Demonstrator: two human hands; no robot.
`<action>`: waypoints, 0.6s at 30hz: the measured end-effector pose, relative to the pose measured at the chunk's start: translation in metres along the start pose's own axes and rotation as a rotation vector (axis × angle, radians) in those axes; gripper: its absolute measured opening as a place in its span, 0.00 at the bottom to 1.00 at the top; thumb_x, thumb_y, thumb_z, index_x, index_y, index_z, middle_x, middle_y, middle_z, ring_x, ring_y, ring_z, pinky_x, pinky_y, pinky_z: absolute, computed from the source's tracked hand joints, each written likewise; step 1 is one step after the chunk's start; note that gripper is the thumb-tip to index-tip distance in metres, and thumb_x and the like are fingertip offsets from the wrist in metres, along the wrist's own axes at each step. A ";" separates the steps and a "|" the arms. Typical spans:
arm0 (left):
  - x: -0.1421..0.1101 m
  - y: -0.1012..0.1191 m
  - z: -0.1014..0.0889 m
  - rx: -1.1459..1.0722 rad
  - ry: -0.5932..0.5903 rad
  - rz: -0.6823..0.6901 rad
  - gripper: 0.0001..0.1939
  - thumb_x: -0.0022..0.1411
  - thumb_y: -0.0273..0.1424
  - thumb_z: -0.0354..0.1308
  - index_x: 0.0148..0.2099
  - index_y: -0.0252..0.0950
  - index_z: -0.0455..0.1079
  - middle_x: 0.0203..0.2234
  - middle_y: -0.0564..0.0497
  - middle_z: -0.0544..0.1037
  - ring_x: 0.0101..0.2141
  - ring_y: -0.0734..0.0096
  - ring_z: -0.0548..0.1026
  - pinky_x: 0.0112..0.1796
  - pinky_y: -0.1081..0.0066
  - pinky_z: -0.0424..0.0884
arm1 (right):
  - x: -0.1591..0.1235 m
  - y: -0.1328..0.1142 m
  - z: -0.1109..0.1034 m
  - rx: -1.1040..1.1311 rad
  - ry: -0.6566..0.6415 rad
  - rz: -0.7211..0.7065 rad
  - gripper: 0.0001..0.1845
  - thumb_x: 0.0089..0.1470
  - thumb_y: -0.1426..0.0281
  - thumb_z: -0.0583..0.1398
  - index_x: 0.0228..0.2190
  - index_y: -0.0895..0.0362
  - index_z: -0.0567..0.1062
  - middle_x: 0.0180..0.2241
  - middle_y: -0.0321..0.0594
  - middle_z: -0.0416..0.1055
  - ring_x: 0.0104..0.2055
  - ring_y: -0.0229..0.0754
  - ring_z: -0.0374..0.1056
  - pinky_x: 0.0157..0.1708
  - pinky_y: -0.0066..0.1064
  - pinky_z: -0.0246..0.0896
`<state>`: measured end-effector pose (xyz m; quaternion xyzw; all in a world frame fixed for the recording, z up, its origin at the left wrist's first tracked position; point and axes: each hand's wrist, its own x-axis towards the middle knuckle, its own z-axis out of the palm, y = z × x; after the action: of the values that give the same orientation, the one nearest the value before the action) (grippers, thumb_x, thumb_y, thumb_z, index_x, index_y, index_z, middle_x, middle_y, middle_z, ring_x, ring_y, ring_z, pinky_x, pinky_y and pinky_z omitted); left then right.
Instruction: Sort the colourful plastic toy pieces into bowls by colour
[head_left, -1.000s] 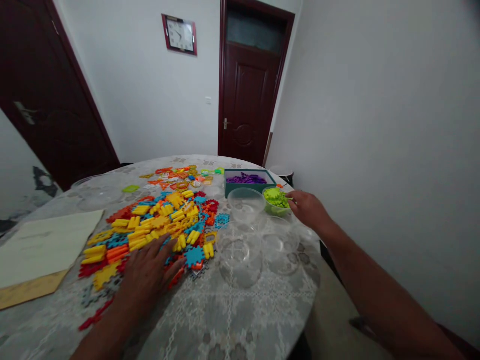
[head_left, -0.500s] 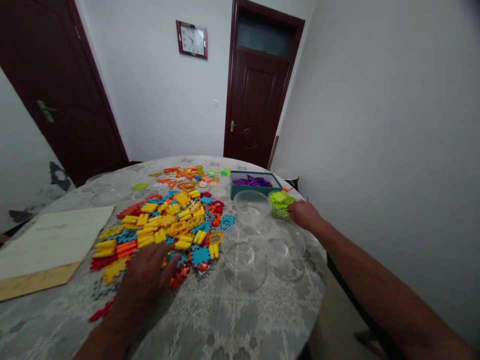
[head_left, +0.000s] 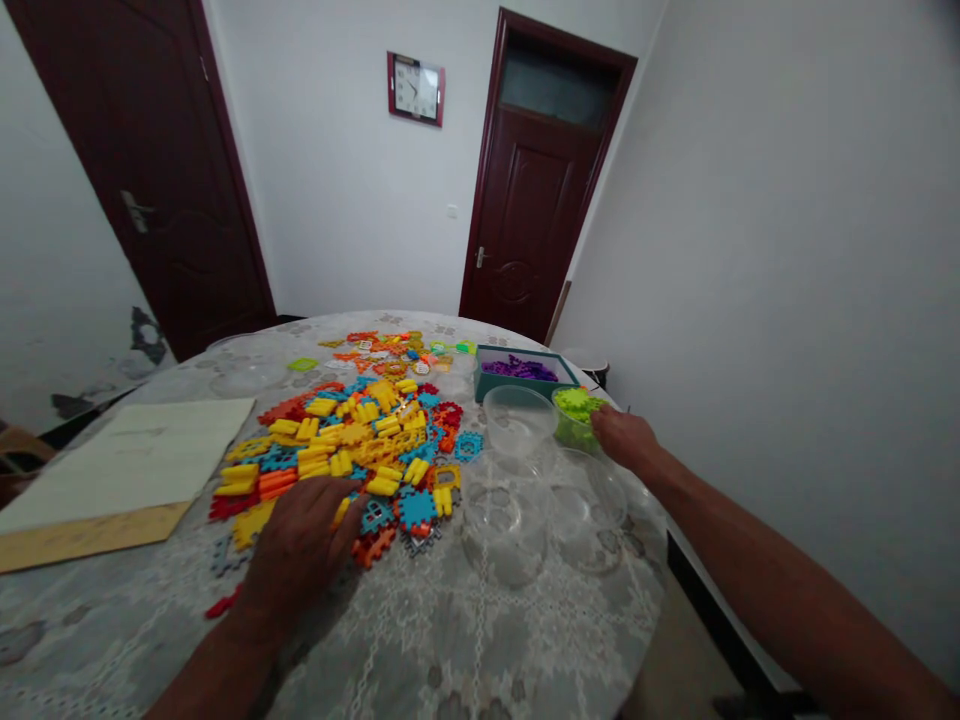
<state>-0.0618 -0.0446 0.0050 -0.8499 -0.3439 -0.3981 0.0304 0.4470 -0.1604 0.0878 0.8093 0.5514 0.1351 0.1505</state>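
Note:
A heap of plastic building pieces [head_left: 352, 435], mostly yellow, blue, red and orange, covers the table's middle left. At its near edge rests my left hand [head_left: 304, 545], palm down, thumb apart from the fingers; yellow and blue pieces show beside the thumb. To the right, a clear plastic bowl [head_left: 574, 435] holds lime-green pieces [head_left: 577, 403] with notched edges. My right hand [head_left: 626, 438] is closed at that bowl's right rim, its fingertips partly hidden. Left of the green pieces stands another clear bowl [head_left: 519, 418].
More clear round containers [head_left: 504, 535] stand nearer me. Behind the bowls is a teal box [head_left: 525, 392] of purple pieces [head_left: 517, 368]. Smaller orange and green pieces [head_left: 390, 350] lie at the back. A pale sheet on a board [head_left: 127, 460] lies at left. The round table's edge curves past my right arm.
The view has turned a little left, so everything sits farther right in the picture. My left hand has drawn slightly farther over the heap's edge. My right hand stays at the green pieces' bowl.

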 end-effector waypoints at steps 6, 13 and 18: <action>0.001 0.002 -0.003 -0.033 0.024 -0.051 0.12 0.72 0.39 0.54 0.46 0.42 0.77 0.40 0.43 0.83 0.44 0.50 0.80 0.50 0.50 0.76 | -0.008 0.010 -0.023 -0.054 0.028 0.035 0.16 0.71 0.73 0.50 0.50 0.60 0.75 0.51 0.58 0.75 0.46 0.51 0.80 0.39 0.36 0.70; 0.000 -0.003 -0.008 -0.081 0.145 -0.253 0.17 0.75 0.41 0.50 0.50 0.37 0.75 0.46 0.41 0.83 0.50 0.52 0.79 0.56 0.52 0.73 | -0.030 0.002 -0.073 -0.136 0.224 -0.059 0.12 0.70 0.71 0.52 0.42 0.57 0.76 0.46 0.54 0.76 0.37 0.51 0.78 0.25 0.34 0.60; 0.001 -0.019 -0.017 -0.169 0.255 -0.499 0.20 0.76 0.41 0.47 0.54 0.37 0.75 0.50 0.41 0.82 0.54 0.53 0.78 0.59 0.54 0.71 | -0.043 -0.058 -0.124 -0.068 0.375 -0.165 0.11 0.70 0.66 0.55 0.38 0.54 0.76 0.44 0.50 0.75 0.33 0.46 0.73 0.24 0.33 0.53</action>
<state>-0.0836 -0.0351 0.0129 -0.6818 -0.5012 -0.5241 -0.0963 0.3350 -0.1685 0.1767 0.7167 0.6292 0.2891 0.0829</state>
